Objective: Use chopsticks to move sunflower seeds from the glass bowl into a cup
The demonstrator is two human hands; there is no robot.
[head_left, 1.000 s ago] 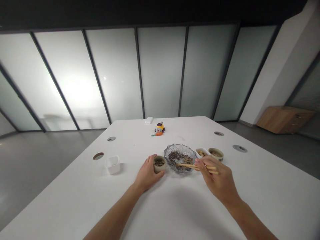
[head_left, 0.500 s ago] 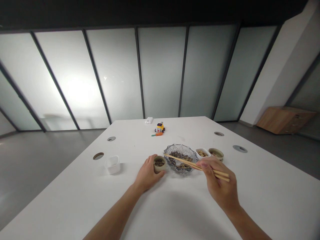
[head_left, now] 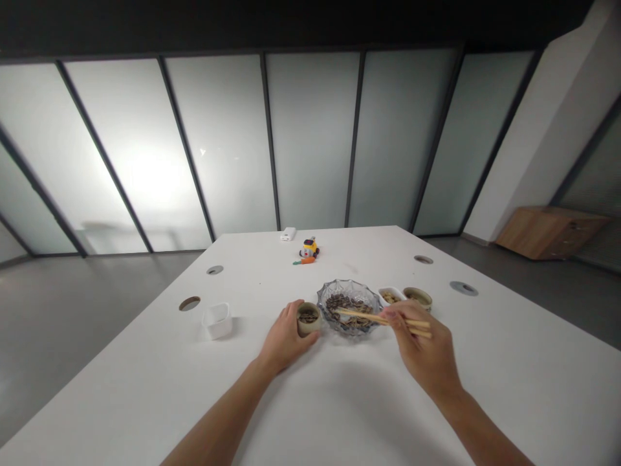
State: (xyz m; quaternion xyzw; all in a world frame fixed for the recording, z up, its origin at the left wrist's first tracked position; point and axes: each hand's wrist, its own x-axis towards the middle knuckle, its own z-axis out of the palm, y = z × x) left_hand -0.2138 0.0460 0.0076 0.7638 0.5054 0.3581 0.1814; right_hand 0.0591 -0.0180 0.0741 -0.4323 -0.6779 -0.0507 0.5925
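The left hand [head_left: 284, 340] is closed around a small cup [head_left: 308, 318] on the worktop [head_left: 339, 414]. The right hand [head_left: 427, 353] grips chopsticks [head_left: 378, 317], their tips over the glass bowl [head_left: 349, 305] beside the cup.

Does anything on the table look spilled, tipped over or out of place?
Nothing looks spilled or tipped. The left hand holds the small cup upright; the right hand holds chopsticks over the glass bowl. Only the toy seems unrelated.

Head camera is looking forward and down along the white table [head_left: 145, 388] from its near edge, facing the frosted glass wall [head_left: 310, 142]; hands sitting close below.
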